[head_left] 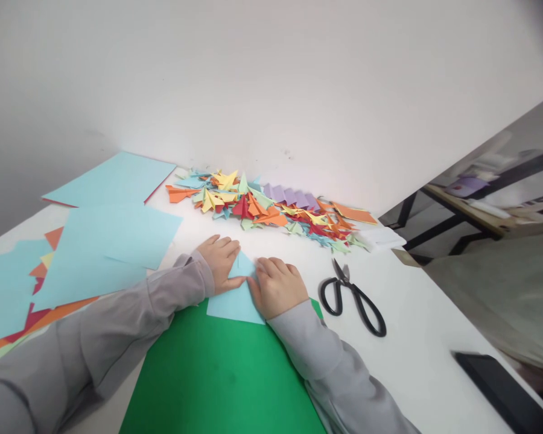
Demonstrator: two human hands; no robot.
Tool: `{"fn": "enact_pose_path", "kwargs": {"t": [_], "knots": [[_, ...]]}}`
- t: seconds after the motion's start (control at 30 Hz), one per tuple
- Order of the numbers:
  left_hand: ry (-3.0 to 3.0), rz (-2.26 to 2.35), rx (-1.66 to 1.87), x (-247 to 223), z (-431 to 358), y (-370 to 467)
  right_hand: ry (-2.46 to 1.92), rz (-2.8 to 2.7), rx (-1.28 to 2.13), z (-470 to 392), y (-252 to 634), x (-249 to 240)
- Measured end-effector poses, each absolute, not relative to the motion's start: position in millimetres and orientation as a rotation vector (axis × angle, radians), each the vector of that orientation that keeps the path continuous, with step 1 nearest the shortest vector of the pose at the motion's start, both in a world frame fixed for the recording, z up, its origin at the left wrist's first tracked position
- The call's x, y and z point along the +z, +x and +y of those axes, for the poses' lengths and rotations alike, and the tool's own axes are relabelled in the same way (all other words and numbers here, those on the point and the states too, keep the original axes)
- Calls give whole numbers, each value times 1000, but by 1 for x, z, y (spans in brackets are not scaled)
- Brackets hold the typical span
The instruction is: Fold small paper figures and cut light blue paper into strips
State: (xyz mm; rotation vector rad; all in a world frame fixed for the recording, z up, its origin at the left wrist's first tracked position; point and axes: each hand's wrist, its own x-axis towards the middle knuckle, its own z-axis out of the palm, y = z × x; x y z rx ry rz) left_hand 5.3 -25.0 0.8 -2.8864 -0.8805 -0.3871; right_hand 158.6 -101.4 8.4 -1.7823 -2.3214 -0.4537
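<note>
A light-blue sheet of paper (235, 305) with its top folded to a point lies on a green board (221, 374). My left hand (220, 262) rests on the paper's left side, fingers stretched out and thumb apart, pointing right. On the right side, my right hand (279, 286) has its fingers curled and its thumb against the paper. The two thumbs nearly meet near the paper's middle. A faint crease shows near the folded tip. Part of the paper's right side is hidden under my right hand.
Black-handled scissors (344, 289) lie to the right, and a dark phone-like slab (502, 386) is near the table's right edge. Many small folded paper planes (253, 205) are heaped along the wall. Light-blue sheets (113, 247) and coloured scraps (40, 319) lie at left.
</note>
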Motion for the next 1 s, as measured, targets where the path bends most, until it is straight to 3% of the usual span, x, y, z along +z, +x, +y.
{"fn": "enact_pose_path", "kwargs": {"t": [0.37, 0.57, 0.73, 1.0], "knots": [[-2862, -987, -449, -4, -23, 3, -1737, -2046, -487, -97, 171, -3], [-2766, -1169, -677, -4, -18, 0, -1569, -2251, -175, -83, 166, -11], [-2638, -1507, -780, -5, -10, -5, -1651, -2306, -103, -84, 160, -10], [-2847, -1293, -968, -13, -2, -9, -1691, -2319, -114, -86, 160, -7]]}}
